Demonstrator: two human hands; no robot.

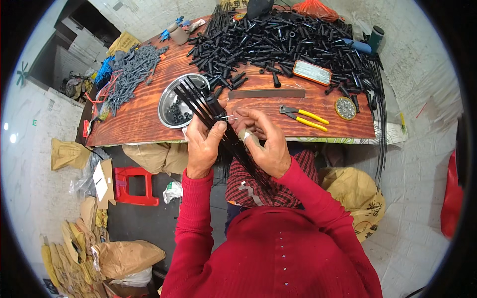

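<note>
My left hand (202,145) is closed around a bundle of long thin black rods (194,101), which look like umbrella ribs. A black tubular piece (214,105) stands among them, close to my thumb. The rods slant down toward my lap, past my right hand. My right hand (265,139) is curled just right of the bundle, its fingertips pinched near a thin silvery wire (229,117) that crosses by the tube. Something pale is wrapped around a digit of that hand. Whether the wire is threaded through the rods is too small to tell.
A steel bowl (162,110) of small black parts sits behind my left hand. Pliers (304,118) with yellow handles, a flat metal bar (267,93), a tin of wires (312,73) and a round tin (345,108) lie rightward. Black tubes (278,39) and grey pieces (130,74) are heaped behind.
</note>
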